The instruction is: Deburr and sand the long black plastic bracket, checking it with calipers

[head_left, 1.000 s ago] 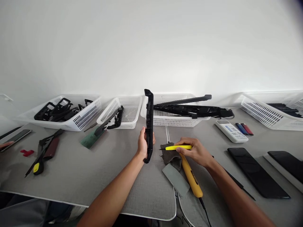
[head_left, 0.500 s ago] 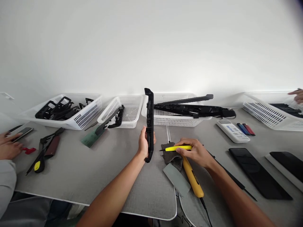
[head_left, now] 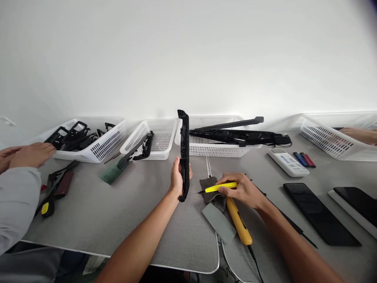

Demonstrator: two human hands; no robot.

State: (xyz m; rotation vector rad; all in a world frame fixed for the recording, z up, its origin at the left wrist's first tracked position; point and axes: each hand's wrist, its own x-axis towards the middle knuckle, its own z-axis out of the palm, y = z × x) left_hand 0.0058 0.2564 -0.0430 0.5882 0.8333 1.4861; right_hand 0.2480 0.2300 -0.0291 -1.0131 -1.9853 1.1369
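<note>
My left hand point(head_left: 177, 179) is closed around the lower part of a long black plastic part point(head_left: 184, 153), held upright above the table. My right hand point(head_left: 240, 189) pinches a yellow craft knife point(head_left: 219, 187), its thin dark tip pointing left toward the plastic part but apart from it. Under the knife lies a dark grey cloth point(head_left: 216, 200). A yellow corded tool point(head_left: 239, 222) rests just below my right hand, its upper end by the cloth. Beside it is a flat grey-green block point(head_left: 219, 223).
White baskets point(head_left: 215, 150) with black parts line the wall. At left, a co-worker's hand point(head_left: 32, 154) is at a basket point(head_left: 98, 151); another person's hand point(head_left: 361, 134) reaches into the right basket point(head_left: 326, 142). Phones point(head_left: 321, 214) and a white device point(head_left: 288, 163) lie at right.
The co-worker at left has moved a hand up to the left basket. The other person's hand has reached further into the right basket. My hands have barely moved.
</note>
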